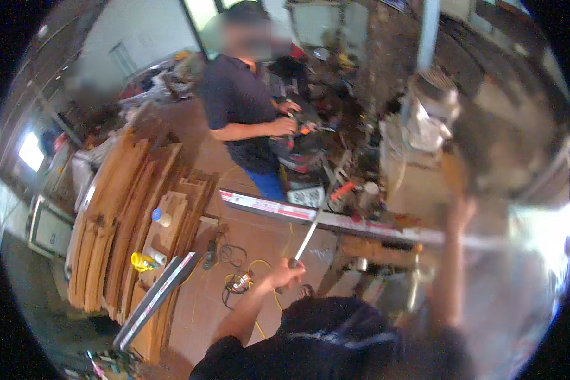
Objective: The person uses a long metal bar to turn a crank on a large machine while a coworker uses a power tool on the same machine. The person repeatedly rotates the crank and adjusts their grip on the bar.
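Note:
My left hand (pixel 288 272) is closed around the lower end of a thin flat metal strip (pixel 313 225). The strip slants up and to the right, crossing over a long aluminium bar (pixel 266 206) that lies across a bench. My right hand (pixel 460 212) is raised at the right, near the far end of that bar and just below a blurred brown piece (pixel 453 172). Motion blur hides its fingers and whether it grips anything.
Another person (pixel 240 107) in a dark shirt stands at the back with both hands on a tool (pixel 297 126) at a cluttered bench (pixel 342 145). Wooden boards (pixel 123 215) are stacked at left, with a second aluminium profile (pixel 158 291) leaning on them. Yellow cable (pixel 256 282) lies on the floor.

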`<action>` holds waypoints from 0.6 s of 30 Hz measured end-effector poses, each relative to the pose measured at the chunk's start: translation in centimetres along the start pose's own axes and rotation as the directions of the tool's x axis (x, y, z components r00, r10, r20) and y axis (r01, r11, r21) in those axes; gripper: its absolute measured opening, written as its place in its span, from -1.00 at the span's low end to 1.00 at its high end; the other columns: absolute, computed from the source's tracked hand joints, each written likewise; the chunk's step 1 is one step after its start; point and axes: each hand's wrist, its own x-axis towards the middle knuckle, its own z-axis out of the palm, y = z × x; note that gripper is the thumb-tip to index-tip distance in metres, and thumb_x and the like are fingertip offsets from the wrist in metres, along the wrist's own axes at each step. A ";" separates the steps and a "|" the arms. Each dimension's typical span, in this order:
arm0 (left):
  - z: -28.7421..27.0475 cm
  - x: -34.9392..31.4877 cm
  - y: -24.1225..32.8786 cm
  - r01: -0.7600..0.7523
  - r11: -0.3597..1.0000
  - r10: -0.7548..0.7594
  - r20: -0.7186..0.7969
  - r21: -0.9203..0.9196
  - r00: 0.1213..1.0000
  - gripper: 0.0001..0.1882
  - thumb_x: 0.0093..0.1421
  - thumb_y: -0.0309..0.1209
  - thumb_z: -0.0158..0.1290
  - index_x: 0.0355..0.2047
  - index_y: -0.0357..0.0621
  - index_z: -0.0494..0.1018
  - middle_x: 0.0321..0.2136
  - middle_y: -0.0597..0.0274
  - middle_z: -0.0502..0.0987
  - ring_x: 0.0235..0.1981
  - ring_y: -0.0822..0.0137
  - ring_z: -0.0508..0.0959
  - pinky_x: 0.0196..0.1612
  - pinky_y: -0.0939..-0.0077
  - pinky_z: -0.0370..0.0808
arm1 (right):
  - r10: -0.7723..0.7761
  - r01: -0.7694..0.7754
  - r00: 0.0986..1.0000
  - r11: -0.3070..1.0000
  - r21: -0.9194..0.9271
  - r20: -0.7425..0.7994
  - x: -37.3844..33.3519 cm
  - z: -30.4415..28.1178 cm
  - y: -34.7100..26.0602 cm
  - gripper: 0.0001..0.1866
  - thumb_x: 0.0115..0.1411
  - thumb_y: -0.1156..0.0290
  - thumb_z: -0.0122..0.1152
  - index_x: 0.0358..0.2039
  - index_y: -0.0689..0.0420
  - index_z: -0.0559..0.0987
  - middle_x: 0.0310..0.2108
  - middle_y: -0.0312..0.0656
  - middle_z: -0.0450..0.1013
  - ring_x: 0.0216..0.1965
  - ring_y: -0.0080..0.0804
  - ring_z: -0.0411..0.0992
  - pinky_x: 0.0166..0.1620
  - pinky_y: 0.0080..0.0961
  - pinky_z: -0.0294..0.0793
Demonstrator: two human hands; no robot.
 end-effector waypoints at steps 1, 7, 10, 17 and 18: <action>-0.2 0.2 -0.2 0.040 0.999 -0.040 0.008 0.022 0.999 -0.70 0.42 -0.19 0.29 0.01 -0.09 0.57 -0.43 0.31 0.62 -0.48 0.48 0.60 -0.56 0.48 0.50 | 0.075 -0.075 0.997 0.997 0.021 -0.010 0.0 0.0 0.5 -0.66 0.37 0.17 0.51 -0.25 0.22 0.68 -0.37 -0.29 0.60 -0.39 -0.54 0.44 -0.30 -0.44 0.49; -0.6 1.4 -1.2 -0.001 1.000 0.002 0.031 -0.026 1.000 -0.81 0.40 -0.32 0.27 -0.12 -0.14 0.58 -0.61 0.37 0.48 -0.71 0.45 0.46 -0.62 0.46 0.45 | -0.004 0.015 0.994 0.996 0.091 -0.110 0.6 1.3 2.9 -0.71 0.39 0.22 0.48 -0.34 0.18 0.70 -0.46 -0.44 0.49 -0.42 -0.67 0.33 -0.37 -0.48 0.34; -0.5 1.2 -0.5 -0.005 0.999 0.004 0.007 0.050 1.000 -0.82 0.40 -0.34 0.26 -0.13 -0.19 0.58 -0.64 0.35 0.47 -0.71 0.43 0.48 -0.63 0.43 0.44 | 0.025 -0.001 0.995 0.971 0.240 -0.094 0.3 1.9 2.5 -0.67 0.34 0.22 0.53 -0.42 0.17 0.64 -0.52 -0.45 0.45 -0.45 -0.62 0.30 -0.34 -0.45 0.36; 0.6 0.5 1.2 0.064 0.987 -0.050 -0.098 0.148 0.994 -0.82 0.40 -0.35 0.23 -0.14 -0.20 0.57 -0.67 0.35 0.45 -0.71 0.41 0.49 -0.63 0.40 0.44 | -0.193 0.203 0.967 0.978 0.048 -0.164 0.4 1.8 1.7 -0.57 0.35 0.19 0.50 -0.52 0.19 0.53 -0.60 -0.37 0.42 -0.48 -0.55 0.29 -0.35 -0.34 0.35; 0.6 0.4 1.1 0.052 0.987 -0.035 -0.110 0.154 0.993 -0.83 0.41 -0.35 0.23 -0.15 -0.20 0.57 -0.66 0.35 0.45 -0.71 0.42 0.48 -0.63 0.40 0.44 | -0.104 0.109 0.988 0.993 0.040 -0.116 0.6 1.5 1.6 -0.55 0.35 0.20 0.49 -0.54 0.19 0.51 -0.62 -0.35 0.40 -0.50 -0.55 0.28 -0.37 -0.32 0.34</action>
